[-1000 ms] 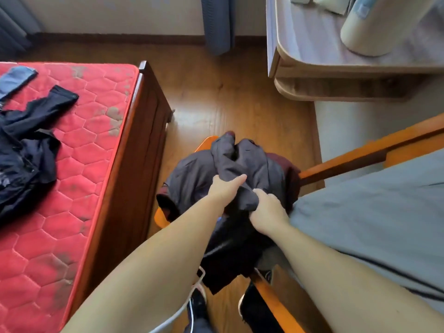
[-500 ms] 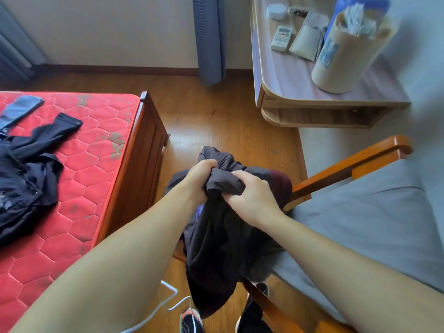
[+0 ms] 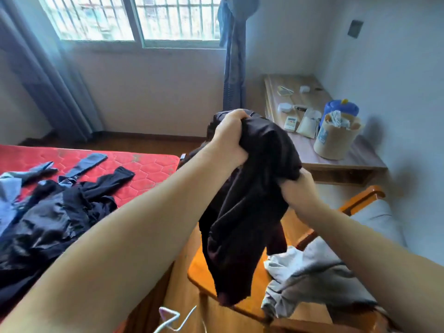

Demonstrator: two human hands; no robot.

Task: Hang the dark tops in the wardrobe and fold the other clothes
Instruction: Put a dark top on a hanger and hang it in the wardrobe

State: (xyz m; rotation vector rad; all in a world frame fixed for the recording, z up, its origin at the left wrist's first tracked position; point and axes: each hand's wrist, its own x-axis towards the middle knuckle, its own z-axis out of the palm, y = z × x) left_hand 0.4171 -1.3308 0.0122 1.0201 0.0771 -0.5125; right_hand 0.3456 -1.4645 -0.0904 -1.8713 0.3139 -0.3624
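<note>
Right now your left hand is clenched around the top of a bunched dark top, fingers curled tight into the fabric, while your right hand pinches a fold of the same garment lower down on its right side. Between your two grips the dark top hangs in the air above the wooden chair, its loose end drooping toward the chair's seat edge. On the chair, just to the right of the hanging cloth, a crumpled grey garment lies partly over the seat and the grey cushion. Left of the chair stands the bed with its red mattress, and on that mattress lies a heap of dark clothes mixed with blue-grey pieces. Below the chair's front edge, near the bottom of your view, you can see part of a white hanger. Beyond the chair, against the far wall, a low wooden table carries a cardboard tub, a blue container and some small items that are too blurred to name.
</note>
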